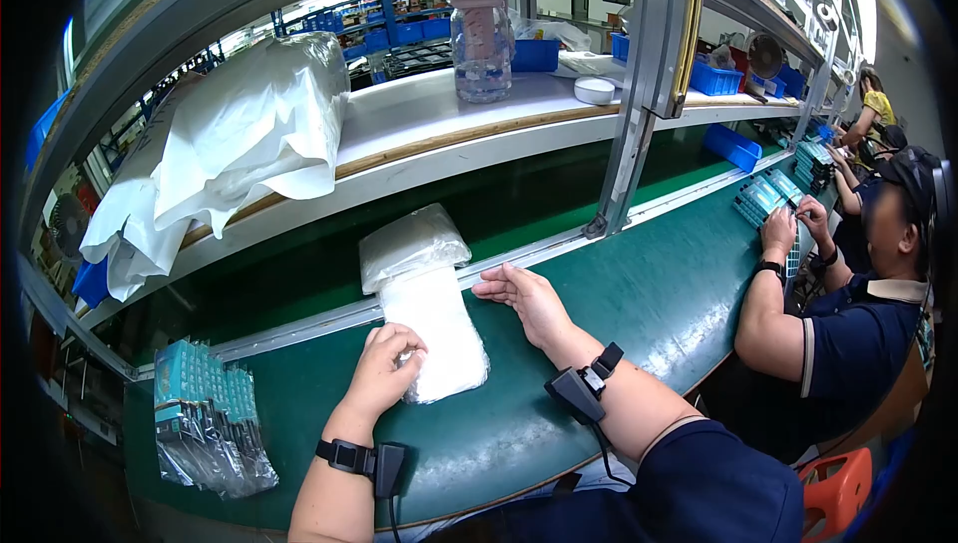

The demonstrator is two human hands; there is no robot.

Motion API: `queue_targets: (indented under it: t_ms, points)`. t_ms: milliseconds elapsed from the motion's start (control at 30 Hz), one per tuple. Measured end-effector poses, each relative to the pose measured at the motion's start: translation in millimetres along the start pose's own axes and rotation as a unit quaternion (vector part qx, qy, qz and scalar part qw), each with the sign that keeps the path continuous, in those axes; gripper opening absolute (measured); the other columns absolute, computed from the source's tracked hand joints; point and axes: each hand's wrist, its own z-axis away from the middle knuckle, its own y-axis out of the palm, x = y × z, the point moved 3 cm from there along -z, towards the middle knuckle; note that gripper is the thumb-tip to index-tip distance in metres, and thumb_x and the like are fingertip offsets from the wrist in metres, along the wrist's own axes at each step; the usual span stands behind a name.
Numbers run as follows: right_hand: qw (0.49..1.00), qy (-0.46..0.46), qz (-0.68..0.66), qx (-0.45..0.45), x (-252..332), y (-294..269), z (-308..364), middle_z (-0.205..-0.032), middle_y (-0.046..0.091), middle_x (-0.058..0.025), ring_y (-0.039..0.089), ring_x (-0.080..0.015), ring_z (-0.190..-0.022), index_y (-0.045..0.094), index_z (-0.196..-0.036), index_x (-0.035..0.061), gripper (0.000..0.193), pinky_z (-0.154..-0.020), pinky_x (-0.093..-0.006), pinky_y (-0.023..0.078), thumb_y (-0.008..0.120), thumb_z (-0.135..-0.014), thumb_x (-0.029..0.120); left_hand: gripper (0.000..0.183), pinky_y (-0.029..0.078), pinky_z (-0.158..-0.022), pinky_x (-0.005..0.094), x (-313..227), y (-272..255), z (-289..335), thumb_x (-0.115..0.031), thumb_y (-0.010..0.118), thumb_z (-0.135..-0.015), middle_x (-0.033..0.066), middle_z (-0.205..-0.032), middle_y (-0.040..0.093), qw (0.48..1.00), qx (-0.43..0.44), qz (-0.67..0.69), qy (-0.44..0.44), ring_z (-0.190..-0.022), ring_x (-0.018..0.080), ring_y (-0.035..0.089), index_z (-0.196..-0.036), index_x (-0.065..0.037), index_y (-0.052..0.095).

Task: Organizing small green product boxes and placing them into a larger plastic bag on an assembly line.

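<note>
A flat stack of whitish plastic bags (439, 338) lies on the green bench in front of me. Its far end meets a bundle of clear plastic bags (414, 244) resting across the metal rail. My left hand (382, 371) is at the stack's left edge, fingers curled and thumb closed against the plastic there. To the right of the stack, my right hand (529, 303) is held palm inward with its fingers stretched out and nothing in it. A dark band with a small black device sits on each of my wrists.
Teal packages in clear wrap (205, 413) stand at the bench's left end. Above, a shelf (399, 114) holds a large white plastic bundle (254, 124) and a water bottle (482, 39). A metal post (639, 144) rises right of centre. A co-worker (848, 293) handles teal packages at right.
</note>
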Motion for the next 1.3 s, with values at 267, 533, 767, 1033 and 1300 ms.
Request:
queue_targets:
  t_ms: [267, 533, 767, 1033, 1300]
  points:
    - [1.0, -0.006, 0.03, 0.003, 1.7, -2.5, 3.4, -0.101, 0.068, -0.0184, 0.065, -0.0232, -0.098, 0.059, -0.111, -0.0054, 0.039, -0.093, -0.034, 0.048, 0.039, -0.104, 0.027, 0.008, 0.042, -0.093, 0.0366, -1.5, 1.9, 0.9, -0.01, 0.064, -0.081, 0.0068, -0.099, 0.06, 1.0, 0.006, -0.007, 0.0, -0.102, 0.0269, 0.051, -0.088, -0.005, 0.066]
    - [0.998, -0.008, 0.065, 0.015, 4.7, 2.9, 3.8, -0.096, 0.07, -0.0166, 0.065, -0.021, -0.094, 0.062, -0.106, -0.0041, 0.037, -0.09, -0.0318, 0.047, 0.041, -0.103, 0.026, 0.009, 0.043, -0.089, 0.0349, 0.0, 1.4, 0.8, -0.01, 0.064, -0.082, 0.0045, -0.099, 0.059, 1.0, -0.001, -0.011, 0.015, -0.1, 0.0239, 0.051, -0.09, -0.007, 0.065]
    - [0.997, -0.011, 0.07, 0.012, 1.9, 3.5, 4.6, -0.095, 0.07, -0.0156, 0.065, -0.0204, -0.092, 0.063, -0.105, -0.003, 0.035, -0.089, -0.0316, 0.047, 0.043, -0.102, 0.026, 0.011, 0.041, -0.095, 0.0374, -1.6, -2.4, 2.6, -0.013, 0.064, -0.083, 0.0063, -0.102, 0.059, 1.0, 0.001, 0.002, -0.001, -0.105, 0.0272, 0.05, -0.093, -0.007, 0.066]
    - [0.996, -0.009, 0.085, 0.017, 3.3, 2.5, 5.5, -0.096, 0.07, -0.0151, 0.065, -0.0199, -0.093, 0.063, -0.107, -0.0026, 0.033, -0.09, -0.0312, 0.046, 0.043, -0.102, 0.023, 0.01, 0.041, -0.096, 0.0377, 0.6, 1.3, 2.5, -0.011, 0.064, -0.082, 0.006, -0.101, 0.059, 1.0, 0.001, 0.001, -0.002, -0.106, 0.0273, 0.05, -0.091, -0.007, 0.066]
    - [0.997, -0.02, 0.076, 0.018, -0.3, 5.1, 4.8, -0.093, 0.069, -0.0142, 0.066, -0.021, -0.092, 0.063, -0.103, -0.003, 0.031, -0.088, -0.0321, 0.047, 0.047, -0.1, 0.024, 0.009, 0.042, -0.094, 0.0377, 0.2, -1.7, 3.8, -0.011, 0.064, -0.081, 0.0066, -0.1, 0.059, 1.0, -0.003, -0.003, 0.003, -0.104, 0.0274, 0.05, -0.089, -0.006, 0.066]
